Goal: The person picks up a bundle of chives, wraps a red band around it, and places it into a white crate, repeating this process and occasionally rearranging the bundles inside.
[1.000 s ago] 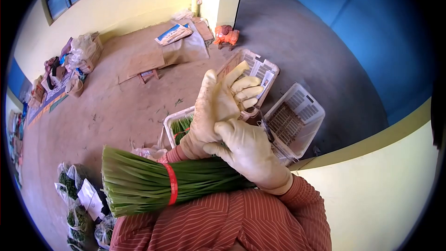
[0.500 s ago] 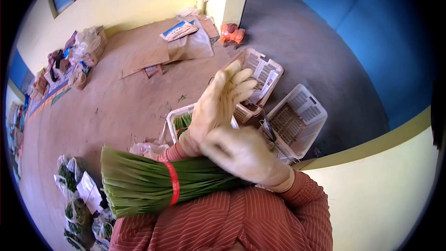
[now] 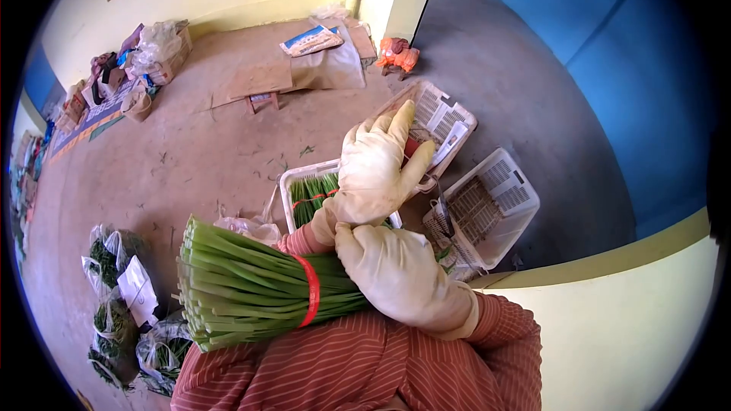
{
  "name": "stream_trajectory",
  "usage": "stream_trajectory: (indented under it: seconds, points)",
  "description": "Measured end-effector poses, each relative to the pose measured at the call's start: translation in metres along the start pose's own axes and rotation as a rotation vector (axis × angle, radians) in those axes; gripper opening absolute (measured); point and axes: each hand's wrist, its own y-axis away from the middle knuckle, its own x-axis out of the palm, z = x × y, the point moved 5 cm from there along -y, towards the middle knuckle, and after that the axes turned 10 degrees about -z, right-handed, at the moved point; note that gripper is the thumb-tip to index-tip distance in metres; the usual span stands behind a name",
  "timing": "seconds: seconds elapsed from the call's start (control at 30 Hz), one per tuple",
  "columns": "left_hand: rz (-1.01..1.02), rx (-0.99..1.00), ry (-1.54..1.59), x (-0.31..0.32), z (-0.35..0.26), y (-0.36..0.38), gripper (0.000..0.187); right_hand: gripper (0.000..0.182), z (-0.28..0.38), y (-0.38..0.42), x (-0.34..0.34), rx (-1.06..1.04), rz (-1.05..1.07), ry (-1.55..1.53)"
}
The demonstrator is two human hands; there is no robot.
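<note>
My left hand (image 3: pixel 377 164), in a pale glove, is raised with thumb and fingers apart. A small red patch (image 3: pixel 412 146) shows between thumb and forefinger; whether it touches the hand is unclear. My right hand (image 3: pixel 403 278), also gloved, has its fingers closed at my left wrist, on the cuff of the left glove (image 3: pixel 326 222). A thick bundle of long green stalks (image 3: pixel 251 285), tied with a red band (image 3: pixel 312 289), lies across my front below the left forearm, its cut ends to the left. The right hand hides its other end.
Ahead stands a white crate (image 3: pixel 285 183) with more banded green bundles (image 3: pixel 308 190). Beyond and to the right are two more crates (image 3: pixel 464 118) (image 3: pixel 525 213). Bags of greens (image 3: pixel 114 320) lie at lower left. A low wall (image 3: pixel 609 320) runs along the right.
My left hand has turned from palm showing to back showing. The right hand has moved slightly down and left, onto the left wrist. The view has shifted a little, and the bundle's cut ends face up more.
</note>
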Motion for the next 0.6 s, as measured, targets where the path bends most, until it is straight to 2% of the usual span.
stream_trajectory:
  seconds: [0.03, 0.07, 0.1, 0.13, 0.17, 0.2, 0.33, 0.37, 0.43, 0.47, 0.53, 0.57, 0.6]
  points:
    - [-0.003, 0.001, 0.002, -0.001, -0.002, -0.001, 0.064, 0.022, -0.006, 0.005, 0.011, 0.115, 0.124, -0.231]
    - [-0.012, 0.084, -0.033, -0.004, -0.008, -0.003, 0.068, 0.022, -0.009, 0.005, 0.014, 0.114, 0.124, -0.230]
    - [-0.020, 0.167, -0.068, -0.005, -0.013, -0.003, 0.073, 0.019, -0.012, 0.004, 0.013, 0.164, 0.060, -0.464]
    - [-0.023, 0.169, -0.068, -0.006, -0.013, -0.003, 0.073, 0.017, -0.015, 0.003, 0.011, 0.211, -0.007, -0.695]
    - [0.030, 0.165, -0.044, -0.003, -0.011, -0.002, 0.077, 0.017, -0.017, 0.003, 0.011, 0.209, -0.010, -0.691]
    - [0.084, 0.159, -0.020, -0.001, -0.010, -0.002, 0.081, 0.015, -0.018, 0.003, 0.011, 0.254, -0.011, -0.835]
    - [0.165, 0.252, -0.140, -0.008, -0.023, -0.005, 0.079, 0.012, -0.022, -0.001, 0.018, 0.273, -0.018, -1.236]
    - [0.187, 0.327, -0.112, -0.007, -0.027, -0.004, 0.079, 0.012, -0.023, -0.003, 0.017, 0.276, -0.021, -1.233]
    - [0.179, 0.480, -0.090, -0.009, -0.037, -0.001, 0.079, 0.012, -0.015, -0.005, 0.021, 0.282, 0.253, -1.430]
    - [0.181, 0.481, -0.088, -0.006, -0.036, 0.000, 0.079, 0.012, -0.015, -0.006, 0.022, 0.285, 0.252, -1.430]
    - [0.255, 0.171, 0.434, 0.005, -0.019, 0.001, 0.075, 0.013, -0.014, -0.007, 0.023, 0.229, 0.226, -1.429]
    - [0.199, 0.151, 0.562, 0.008, -0.017, 0.005, 0.056, 0.013, -0.011, -0.008, 0.021, 0.229, 0.224, -1.430]
    - [0.203, 0.149, 0.560, 0.013, -0.011, 0.008, 0.056, 0.018, -0.008, -0.008, 0.019, 0.222, 0.222, -1.173]
